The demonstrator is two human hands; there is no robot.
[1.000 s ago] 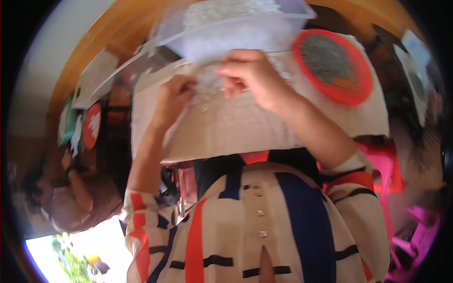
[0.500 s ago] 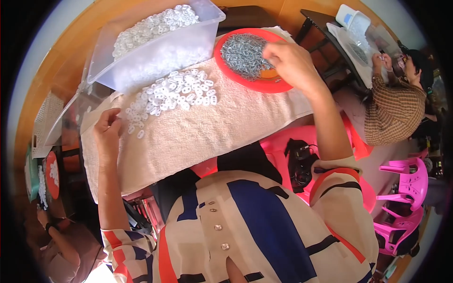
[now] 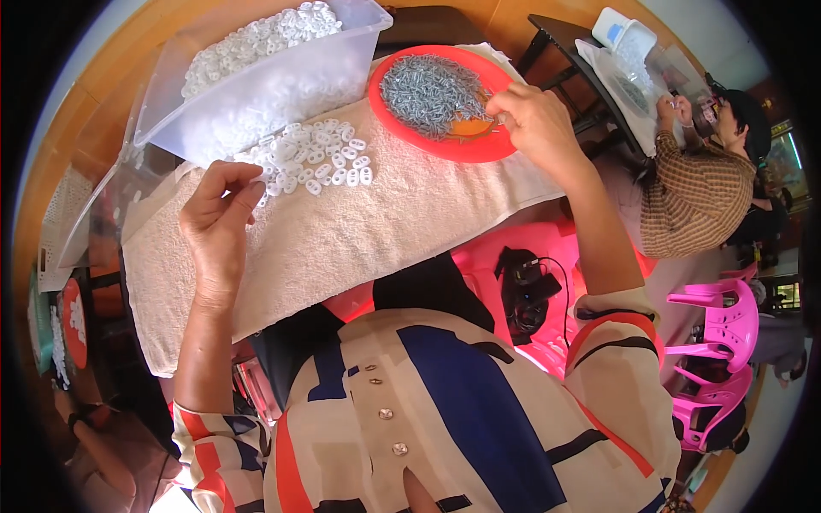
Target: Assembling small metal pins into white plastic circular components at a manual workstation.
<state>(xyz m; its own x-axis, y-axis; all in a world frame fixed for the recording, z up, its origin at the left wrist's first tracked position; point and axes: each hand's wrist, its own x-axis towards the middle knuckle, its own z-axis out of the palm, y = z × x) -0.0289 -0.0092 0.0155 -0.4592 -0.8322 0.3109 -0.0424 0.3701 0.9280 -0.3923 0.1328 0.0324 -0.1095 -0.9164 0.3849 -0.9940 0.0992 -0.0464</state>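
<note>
My left hand is at the left end of a loose pile of small white oval plastic pieces with two holes. Its thumb and forefinger pinch what looks like one of these pieces, mostly covered by the fingertips. My right hand is at the right rim of a round red tray holding a heap of small grey metal screws. The right fingers are curled and pressed together over the tray; anything between them is hidden.
Behind the pile stands a clear plastic bin full of white pieces. A beige towel covers the table. At the right, a person in a checked top works at another table, near pink plastic chairs. Another person's arm shows lower left.
My left hand has risen and turned in toward the pile, its fingertips now pinched. The right hand has drawn back from the screws to the tray's right rim. The whole view has shifted slightly.
</note>
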